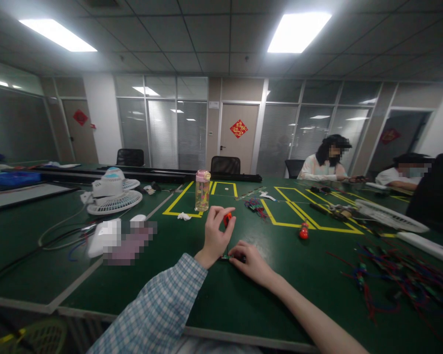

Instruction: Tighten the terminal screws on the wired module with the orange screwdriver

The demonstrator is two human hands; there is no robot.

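Orange piece (pixel 227 219) above small board (pixel 225 257).
Left hand (pixel 217 232): thumb and fingers pinch the orange piece. Right hand (pixel 251 264): fingertips bunched at the board's right end, low over table (pixel 206 300); grip unclear.

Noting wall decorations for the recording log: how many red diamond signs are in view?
3. The left sign is on the left door, the middle sign on the middle door, the dimmer right sign toward the right edge. None looks hidden.

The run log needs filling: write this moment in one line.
left hand: pinching orange object | right hand: touching small board | bottle: upright on table, beyond left hand
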